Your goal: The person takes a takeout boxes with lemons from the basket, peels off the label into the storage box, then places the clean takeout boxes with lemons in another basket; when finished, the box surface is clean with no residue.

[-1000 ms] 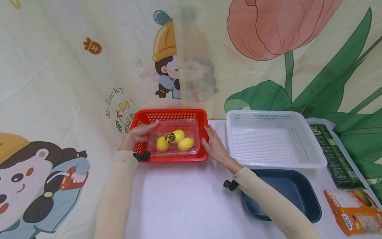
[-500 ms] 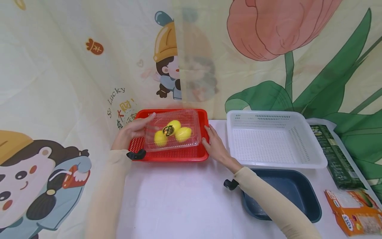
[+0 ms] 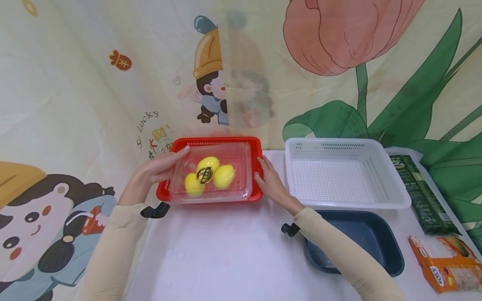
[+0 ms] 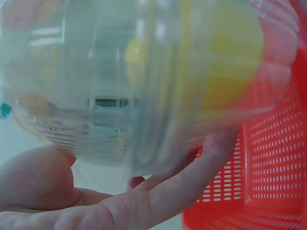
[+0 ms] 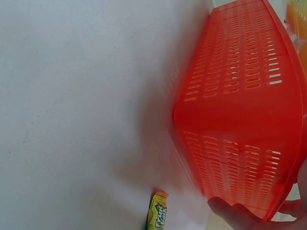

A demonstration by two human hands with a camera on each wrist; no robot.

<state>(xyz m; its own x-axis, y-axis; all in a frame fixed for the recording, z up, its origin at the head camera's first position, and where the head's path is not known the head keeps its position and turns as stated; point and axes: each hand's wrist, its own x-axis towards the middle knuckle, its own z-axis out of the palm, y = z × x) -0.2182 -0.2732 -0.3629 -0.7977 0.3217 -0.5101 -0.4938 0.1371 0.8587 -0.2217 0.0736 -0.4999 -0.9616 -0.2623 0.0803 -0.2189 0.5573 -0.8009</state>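
White desk surface (image 3: 211, 251) is spreading across the foreground, and cream sleeves (image 3: 344, 255) are reaching over it. Nearby, an orange package (image 3: 444, 263) is lying at the right edge, while a dark blue tray (image 3: 370, 234) is sitting partly behind the right sleeve. Farther along, the left hand (image 3: 160, 167) is gripping the left end of a clear plastic container (image 3: 242, 159), which is holding three yellow fruits (image 3: 224, 177) and carrying a black-and-gold label (image 3: 204, 175). That container is tilting above a red perforated basket (image 5: 240, 108), its lower left corner hanging over the basket's front rim; whether its other end is touching the basket I cannot tell. Meanwhile the right hand (image 3: 274, 184) is grasping the basket's right rim. Seen from the right wrist, a small yellow packet (image 5: 158, 211) is lying near the basket's corner. Beside the basket, well apart from the fruit, a white perforated basket (image 3: 327, 179) is standing behind the blue tray, with a long green package (image 3: 423, 196) lying alongside. Behind everything, a printed curtain (image 3: 320, 96) is hanging.
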